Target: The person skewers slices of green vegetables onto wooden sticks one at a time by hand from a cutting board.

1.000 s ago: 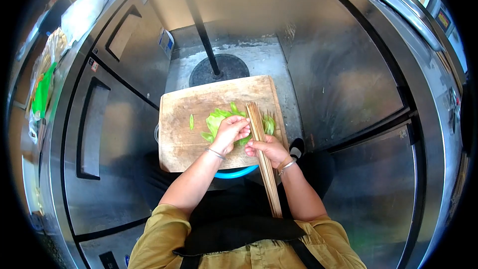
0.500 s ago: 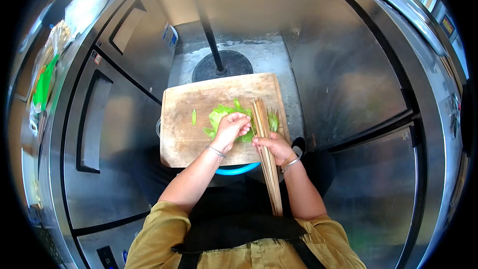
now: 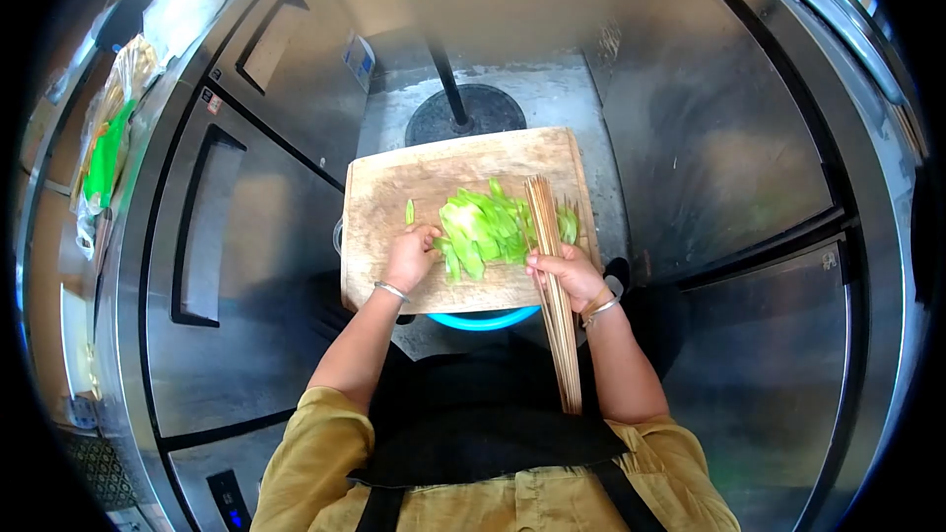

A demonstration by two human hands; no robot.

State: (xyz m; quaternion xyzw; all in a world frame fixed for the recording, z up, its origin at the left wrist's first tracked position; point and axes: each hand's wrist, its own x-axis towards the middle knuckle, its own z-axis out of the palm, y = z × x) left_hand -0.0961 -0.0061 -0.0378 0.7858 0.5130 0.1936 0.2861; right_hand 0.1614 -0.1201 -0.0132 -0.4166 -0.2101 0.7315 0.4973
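A heap of flat green vegetable slices (image 3: 478, 230) lies on the wooden cutting board (image 3: 379, 276). My left hand (image 3: 412, 254) is at the heap's left edge, fingers curled in a pinch at a green slice; how firmly it holds the slice is hard to tell. My right hand (image 3: 572, 276) is wrapped round a long bundle of thin wooden sticks (image 3: 560, 335), which slants from above the board down to my lap. One small green slice (image 3: 410, 212) lies apart on the left of the board. More slices show right of the bundle, beside several stick tips.
A blue basin rim (image 3: 483, 320) shows under the board's near edge. Beyond the board stands a round black base (image 3: 465, 113) with a pole. Steel cabinets (image 3: 719, 138) flank both sides. Plastic bags (image 3: 187, 10) lie on the left counter.
My left hand has moved from beside the stick bundle leftward and down to the left edge of the green heap, uncovering more slices. My right hand still holds the bundle. The view has shifted slightly.
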